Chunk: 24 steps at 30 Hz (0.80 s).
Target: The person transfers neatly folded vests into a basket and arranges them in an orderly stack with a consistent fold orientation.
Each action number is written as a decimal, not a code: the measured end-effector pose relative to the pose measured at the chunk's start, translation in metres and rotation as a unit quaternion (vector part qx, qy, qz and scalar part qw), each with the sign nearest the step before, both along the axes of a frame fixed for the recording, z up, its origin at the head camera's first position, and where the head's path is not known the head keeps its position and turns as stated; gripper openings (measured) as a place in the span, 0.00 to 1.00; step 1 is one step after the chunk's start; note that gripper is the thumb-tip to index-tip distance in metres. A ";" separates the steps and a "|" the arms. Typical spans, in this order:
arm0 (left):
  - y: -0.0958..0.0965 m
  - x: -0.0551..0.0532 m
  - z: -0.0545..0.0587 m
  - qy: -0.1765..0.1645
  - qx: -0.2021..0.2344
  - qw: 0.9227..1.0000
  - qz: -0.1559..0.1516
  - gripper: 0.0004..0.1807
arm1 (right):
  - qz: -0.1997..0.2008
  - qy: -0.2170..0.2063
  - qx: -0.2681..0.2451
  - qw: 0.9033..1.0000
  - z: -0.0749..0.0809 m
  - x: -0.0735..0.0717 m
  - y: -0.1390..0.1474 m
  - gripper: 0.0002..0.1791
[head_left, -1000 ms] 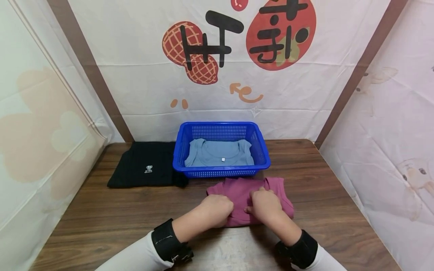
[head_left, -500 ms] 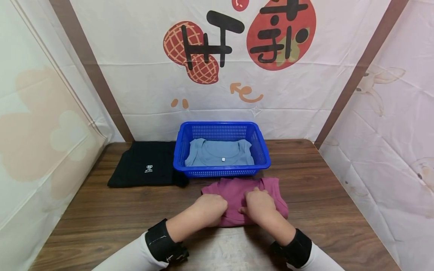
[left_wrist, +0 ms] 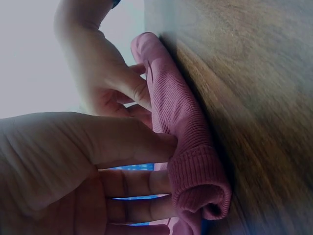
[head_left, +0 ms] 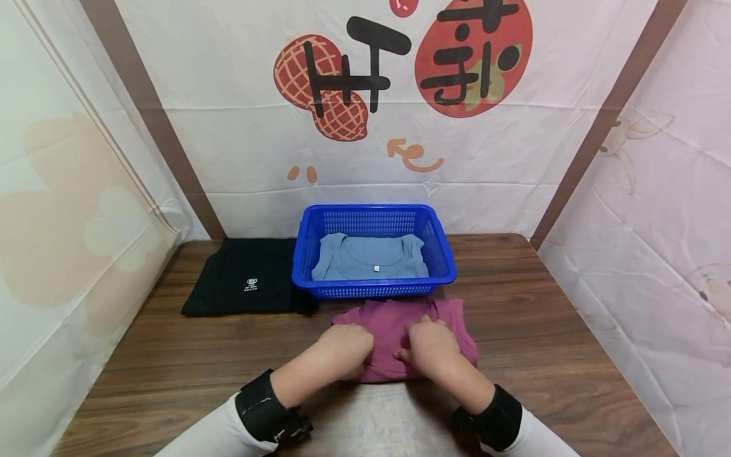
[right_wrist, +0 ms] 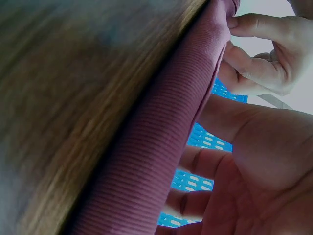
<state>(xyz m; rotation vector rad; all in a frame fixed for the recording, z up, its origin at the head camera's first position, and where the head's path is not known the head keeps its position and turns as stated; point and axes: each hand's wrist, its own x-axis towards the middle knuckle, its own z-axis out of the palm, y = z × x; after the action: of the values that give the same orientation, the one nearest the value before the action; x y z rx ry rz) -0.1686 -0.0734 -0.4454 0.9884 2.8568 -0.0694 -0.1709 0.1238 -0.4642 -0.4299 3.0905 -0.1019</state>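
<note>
A folded, ribbed pink top (head_left: 394, 324) lies on the table in front of the basket. My left hand (head_left: 348, 349) rests on its left part. In the left wrist view, this hand's thumb and fairly straight fingers (left_wrist: 142, 181) press against the cloth beside a rolled end. My right hand (head_left: 434, 346) presses on the top right of its middle, thumb spread toward the left hand. Seen from the right wrist, its extended fingers (right_wrist: 195, 161) meet the rounded near fold. From overhead, the backs of both hands hide their fingertips.
Behind the top stands a blue perforated basket (head_left: 374, 292) with a folded light-blue top (head_left: 371, 257) in it. A folded black garment (head_left: 245, 279) with a small white print lies at its left. White printed cloth walls (head_left: 365, 171) border the wooden table (head_left: 548, 355).
Both hands have slid leftward across the table, and the pink top has shifted left with them. The basket, the light-blue top and the black garment stay where they were.
</note>
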 end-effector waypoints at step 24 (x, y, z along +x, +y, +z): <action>-0.025 0.007 0.006 0.003 0.003 0.999 0.054 0.14 | 0.082 0.046 -0.030 0.995 -0.006 0.004 -0.014 0.19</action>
<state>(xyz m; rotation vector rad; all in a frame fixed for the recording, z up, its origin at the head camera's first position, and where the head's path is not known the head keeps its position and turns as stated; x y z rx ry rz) -0.1618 -0.0981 -0.4390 0.8342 2.9106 -0.0543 -0.1665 0.1100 -0.4704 -0.7076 3.1317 -0.1786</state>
